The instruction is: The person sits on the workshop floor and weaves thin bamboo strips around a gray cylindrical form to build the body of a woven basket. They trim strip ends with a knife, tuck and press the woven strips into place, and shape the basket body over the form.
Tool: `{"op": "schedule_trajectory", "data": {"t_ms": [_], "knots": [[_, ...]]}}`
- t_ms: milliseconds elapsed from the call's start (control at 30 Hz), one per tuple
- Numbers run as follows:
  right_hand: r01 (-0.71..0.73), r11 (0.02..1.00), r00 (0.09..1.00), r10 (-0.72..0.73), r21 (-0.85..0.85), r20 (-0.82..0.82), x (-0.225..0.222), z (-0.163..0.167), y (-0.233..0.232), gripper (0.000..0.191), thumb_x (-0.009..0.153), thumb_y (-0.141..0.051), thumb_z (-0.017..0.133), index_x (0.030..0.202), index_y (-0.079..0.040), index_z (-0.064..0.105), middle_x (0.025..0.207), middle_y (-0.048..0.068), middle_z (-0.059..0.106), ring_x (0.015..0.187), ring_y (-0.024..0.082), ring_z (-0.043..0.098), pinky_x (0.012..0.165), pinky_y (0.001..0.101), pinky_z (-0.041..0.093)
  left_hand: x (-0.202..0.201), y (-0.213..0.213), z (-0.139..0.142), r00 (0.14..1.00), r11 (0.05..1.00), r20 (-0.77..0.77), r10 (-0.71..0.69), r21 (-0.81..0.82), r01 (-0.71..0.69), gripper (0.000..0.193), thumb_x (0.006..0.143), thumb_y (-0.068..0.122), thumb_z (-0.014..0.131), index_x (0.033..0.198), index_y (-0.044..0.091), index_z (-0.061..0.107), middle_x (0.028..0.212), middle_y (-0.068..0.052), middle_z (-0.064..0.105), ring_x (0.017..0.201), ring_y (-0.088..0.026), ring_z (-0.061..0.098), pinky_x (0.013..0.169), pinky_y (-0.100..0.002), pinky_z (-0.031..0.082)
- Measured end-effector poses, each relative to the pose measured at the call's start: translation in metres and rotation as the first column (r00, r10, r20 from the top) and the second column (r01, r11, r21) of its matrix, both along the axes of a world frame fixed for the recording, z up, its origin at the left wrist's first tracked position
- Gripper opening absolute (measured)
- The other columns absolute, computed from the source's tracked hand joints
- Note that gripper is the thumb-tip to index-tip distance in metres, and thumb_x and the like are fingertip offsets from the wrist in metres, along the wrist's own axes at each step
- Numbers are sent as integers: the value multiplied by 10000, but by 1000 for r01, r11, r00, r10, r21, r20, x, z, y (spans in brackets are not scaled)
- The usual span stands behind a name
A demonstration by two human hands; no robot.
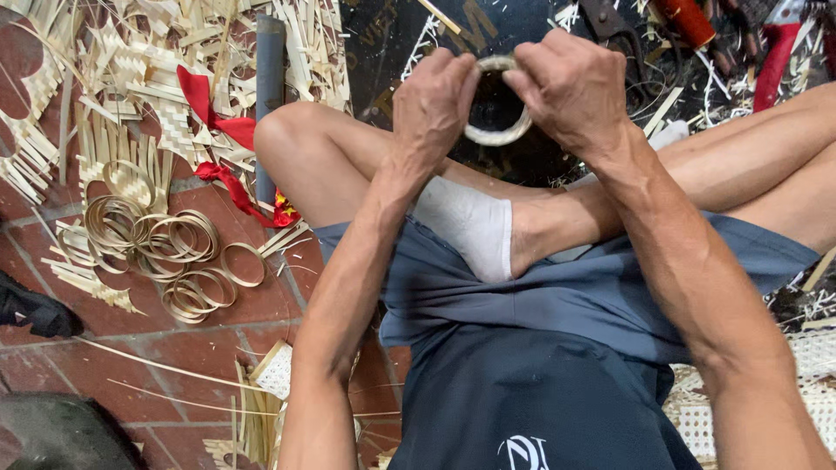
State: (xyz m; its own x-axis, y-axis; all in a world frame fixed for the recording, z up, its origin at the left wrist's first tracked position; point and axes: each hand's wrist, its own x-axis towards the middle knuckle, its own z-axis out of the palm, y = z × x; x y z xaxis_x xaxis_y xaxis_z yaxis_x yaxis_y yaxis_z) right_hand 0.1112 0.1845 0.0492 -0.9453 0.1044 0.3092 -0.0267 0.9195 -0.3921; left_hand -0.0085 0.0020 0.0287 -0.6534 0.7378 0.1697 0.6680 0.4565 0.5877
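A small pale bamboo ring (497,130) is held up between both hands, above the person's crossed legs and in front of a dark mat (392,43) on the floor. The left hand (433,109) pinches the ring's left side, fingers curled over its upper edge. The right hand (570,87) grips the ring's right side the same way, thumb and fingers closed on the strip. The lower arc of the ring hangs free between the two hands.

Just below the ring lies a foot in a white sock (466,226), resting on blue shorts (540,296). Well to the left of the ring, on the red tiled floor (174,339), sits a heap of finished rings (161,248), some stacked, some lying loose. Above that heap, flat bamboo strips and woven scraps (131,78) are scattered, with a red ribbon (218,122) among them. A grey pipe (268,96) stands between the ribbon and the person's knee. To the upper right of the ring lie tools with red handles (775,52), among more shavings. A woven panel (810,383) shows at the right edge, below the right forearm.
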Motion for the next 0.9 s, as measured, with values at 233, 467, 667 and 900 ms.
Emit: {"op": "schedule_trajectory", "data": {"t_ms": [233, 467, 667, 900], "knots": [[-68, 980, 996, 79, 185, -51, -2, -6, 8, 209, 1038, -162, 754, 881, -98, 631, 785, 33, 589, 736, 206, 640, 621, 354, 470, 4, -4, 3, 999, 981, 33, -21, 191, 14, 220, 953, 161, 717, 1119, 31, 657, 909, -115, 612, 819, -315, 656, 702, -416, 534], [-85, 987, 994, 92, 135, -51, 0, -24, 4, 227, 1030, -102, 750, 858, -83, 603, 738, 35, 588, 690, 212, 628, 585, 347, 448, 10, -4, -4, 997, 994, 19, -70, 87, 68, 132, 991, 107, 687, 1103, 44, 662, 901, -110, 596, 838, -314, 663, 725, -420, 543], [-89, 994, 993, 94, 64, -68, 0, -17, 8, 135, 1015, -137, 772, 937, -88, 674, 795, 39, 623, 740, 224, 647, 609, 355, 475, 7, -5, 0, 991, 983, 110, -81, 175, 61, 147, 961, 109, 694, 1091, 41, 685, 933, -102, 618, 834, -300, 687, 728, -401, 557], [-117, 993, 993, 117, 23, -33, -10, -16, 6, 144, 1055, -147, 787, 959, -71, 711, 918, 76, 640, 863, 269, 663, 697, 390, 512, 6, 1, -1, 997, 990, 58, -54, 131, 46, 136, 983, 93, 689, 1109, 43, 705, 973, -121, 635, 862, -314, 682, 758, -400, 558]]}}
